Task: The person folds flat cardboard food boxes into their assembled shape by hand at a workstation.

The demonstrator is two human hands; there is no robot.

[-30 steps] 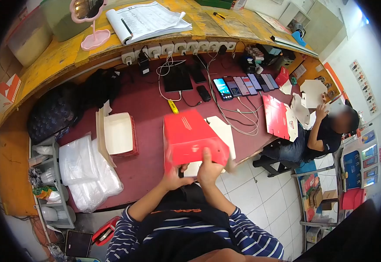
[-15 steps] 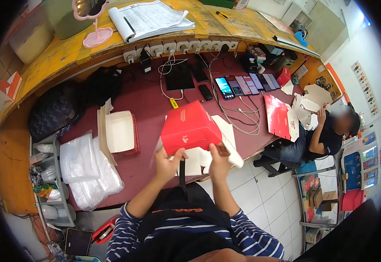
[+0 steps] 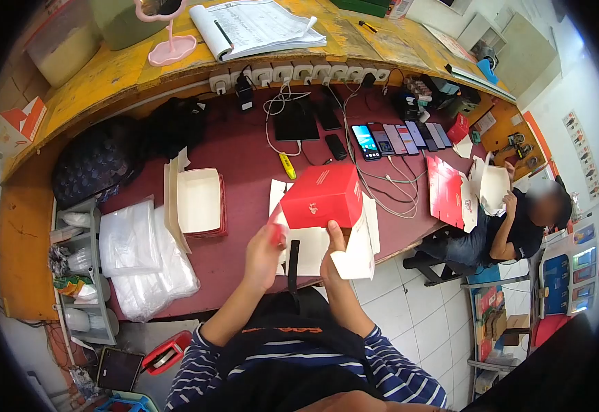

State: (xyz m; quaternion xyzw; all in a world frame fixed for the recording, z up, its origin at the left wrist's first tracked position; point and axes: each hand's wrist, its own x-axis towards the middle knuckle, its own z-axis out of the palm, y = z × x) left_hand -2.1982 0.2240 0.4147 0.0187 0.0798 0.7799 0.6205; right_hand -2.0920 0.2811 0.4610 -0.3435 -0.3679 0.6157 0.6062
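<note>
A red cardboard box (image 3: pixel 321 196) with a white print and white inner flaps is held tilted above the table, partly folded. My right hand (image 3: pixel 333 257) grips its near side, the thumb pressed on the red face and a white flap beside the fingers. At the box's left edge is my left hand (image 3: pixel 265 255), blurred by motion, its fingers closed around a reddish flap. White unfolded cardboard (image 3: pixel 306 253) lies under the box on the table.
An open white-lined box (image 3: pixel 200 200) and clear plastic bags (image 3: pixel 141 257) lie to the left. Several phones (image 3: pixel 402 139), cables and a yellow highlighter (image 3: pixel 287 166) lie farther back. At right a seated person (image 3: pixel 526 216) handles a white box, near a flat red carton (image 3: pixel 450 196).
My left hand has shifted to the box's left edge, and the box has turned slightly. A white flap at right now hangs lower. The seated person's white box looks more folded up.
</note>
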